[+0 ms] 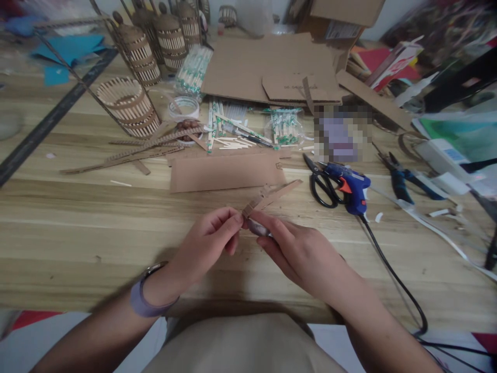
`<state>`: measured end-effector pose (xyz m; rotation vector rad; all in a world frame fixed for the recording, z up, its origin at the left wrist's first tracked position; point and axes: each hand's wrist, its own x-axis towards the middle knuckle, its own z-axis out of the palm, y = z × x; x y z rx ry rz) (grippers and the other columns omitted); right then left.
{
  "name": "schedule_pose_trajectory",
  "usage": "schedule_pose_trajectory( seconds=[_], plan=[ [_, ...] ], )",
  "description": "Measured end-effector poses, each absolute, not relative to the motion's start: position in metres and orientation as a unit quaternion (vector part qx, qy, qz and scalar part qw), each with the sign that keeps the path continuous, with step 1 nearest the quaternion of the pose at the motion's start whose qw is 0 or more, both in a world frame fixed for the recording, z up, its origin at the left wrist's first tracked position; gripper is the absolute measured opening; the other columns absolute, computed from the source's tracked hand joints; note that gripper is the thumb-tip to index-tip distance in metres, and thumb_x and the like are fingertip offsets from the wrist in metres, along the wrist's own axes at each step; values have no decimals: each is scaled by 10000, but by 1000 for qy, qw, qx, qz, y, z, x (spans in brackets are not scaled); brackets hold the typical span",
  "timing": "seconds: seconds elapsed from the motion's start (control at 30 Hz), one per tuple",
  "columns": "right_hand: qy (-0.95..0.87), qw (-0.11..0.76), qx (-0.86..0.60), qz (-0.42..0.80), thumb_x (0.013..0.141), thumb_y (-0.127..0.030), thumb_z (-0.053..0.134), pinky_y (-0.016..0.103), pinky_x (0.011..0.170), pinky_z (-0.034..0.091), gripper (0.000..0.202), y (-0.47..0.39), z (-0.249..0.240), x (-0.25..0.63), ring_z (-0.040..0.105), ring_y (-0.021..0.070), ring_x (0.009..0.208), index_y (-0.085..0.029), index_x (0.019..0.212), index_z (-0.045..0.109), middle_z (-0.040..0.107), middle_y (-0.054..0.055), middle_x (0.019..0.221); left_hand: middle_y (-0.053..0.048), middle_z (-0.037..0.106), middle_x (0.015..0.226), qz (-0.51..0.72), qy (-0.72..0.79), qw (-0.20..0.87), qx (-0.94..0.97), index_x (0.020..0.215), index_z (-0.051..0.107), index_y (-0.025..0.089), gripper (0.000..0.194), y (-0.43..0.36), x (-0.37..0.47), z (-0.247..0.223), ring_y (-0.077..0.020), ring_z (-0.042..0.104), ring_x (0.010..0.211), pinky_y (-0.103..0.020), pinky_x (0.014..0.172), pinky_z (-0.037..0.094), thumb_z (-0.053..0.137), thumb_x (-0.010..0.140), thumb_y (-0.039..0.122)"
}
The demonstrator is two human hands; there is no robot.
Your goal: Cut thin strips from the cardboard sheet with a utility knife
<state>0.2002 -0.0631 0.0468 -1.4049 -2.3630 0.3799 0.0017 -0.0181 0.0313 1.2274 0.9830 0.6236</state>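
My left hand (212,238) pinches the lower end of a narrow cardboard strip (277,194) near the middle of the table. My right hand (297,246) is closed around a small greyish tool (258,228), its tip close to the left fingertips; what kind of tool it is cannot be made out. One end of the strip rises to the upper right, beside a second short, ridged piece of cardboard (254,204). Just beyond the hands lies a flat rectangular cardboard piece (225,173).
To the right lie black scissors (324,189), a blue glue gun (351,189) with a trailing cord and pliers (404,178). Stick baskets (130,106), long cardboard strips (143,147), a tape roll (184,108), bagged sticks (285,127) and large cardboard (267,62) stand or lie farther back.
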Motion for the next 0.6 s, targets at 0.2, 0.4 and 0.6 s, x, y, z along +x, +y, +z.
schedule_pose_trajectory(
  seconds=[0.2,0.4,0.6],
  plan=[
    [-837,187,-488,162,1010,-195,453,294,660,579,370,-63,51,202,763,218,914,-212,1377,504,772,90,1118,66,431,503,262,450,635,570,711,536,210,345,-18,0,36,-103,384,477,-226,460,295,499,949,458],
    [-823,184,-501,196,996,-196,468,277,634,561,406,-64,54,203,763,206,858,-241,1398,505,781,68,1080,70,405,526,264,453,622,582,745,564,204,331,-20,0,36,-98,375,479,-220,449,278,501,952,454],
    [-802,202,-503,249,1023,-226,431,258,635,533,365,-65,57,202,748,181,819,-244,1381,494,775,56,1057,75,373,512,261,445,635,576,740,561,207,334,-20,1,37,-98,334,467,-229,447,244,502,931,475]
  ],
)
